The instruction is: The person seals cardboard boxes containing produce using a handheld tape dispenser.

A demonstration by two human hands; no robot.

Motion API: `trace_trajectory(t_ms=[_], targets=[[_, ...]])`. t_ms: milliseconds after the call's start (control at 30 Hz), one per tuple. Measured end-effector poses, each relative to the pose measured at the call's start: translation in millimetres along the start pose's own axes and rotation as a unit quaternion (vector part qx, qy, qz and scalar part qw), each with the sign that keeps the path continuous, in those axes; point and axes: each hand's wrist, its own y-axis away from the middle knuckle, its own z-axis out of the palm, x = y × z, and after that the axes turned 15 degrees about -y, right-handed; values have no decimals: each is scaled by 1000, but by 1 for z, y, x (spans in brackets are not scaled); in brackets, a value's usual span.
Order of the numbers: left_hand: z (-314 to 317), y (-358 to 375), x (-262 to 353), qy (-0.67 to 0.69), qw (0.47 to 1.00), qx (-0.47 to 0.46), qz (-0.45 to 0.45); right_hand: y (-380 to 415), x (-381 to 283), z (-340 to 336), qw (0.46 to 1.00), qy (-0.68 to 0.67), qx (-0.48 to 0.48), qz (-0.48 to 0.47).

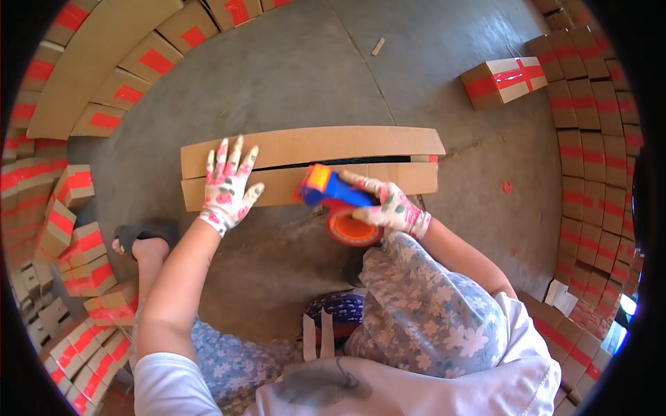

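A long cardboard box lies in front of me on the floor, its two top flaps folded inward with a dark gap between them. My left hand, in a white flowered glove, rests flat with fingers spread across the flaps near the box's left end. My right hand, gloved alike, is wrapped round a blue and orange tape dispenser loaded with a roll of red tape. The dispenser is slightly blurred and sits over the near flap, right of the box's middle. Part of its handle is hidden by my fingers.
A taped box stands alone on the concrete floor at the back right. Stacked boxes with red tape line the right side, and more stacked boxes line the left. A small scrap lies at the back.
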Motion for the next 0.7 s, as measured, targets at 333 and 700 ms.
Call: trace_trajectory(t_ms=[333,700], targets=[[41,27,-25,21,943,25,-331,-34,-66,0,823,543,-35,-165],[5,37,-24,214,855,270,-387,-109,-35,70,808,498,-117,-292]])
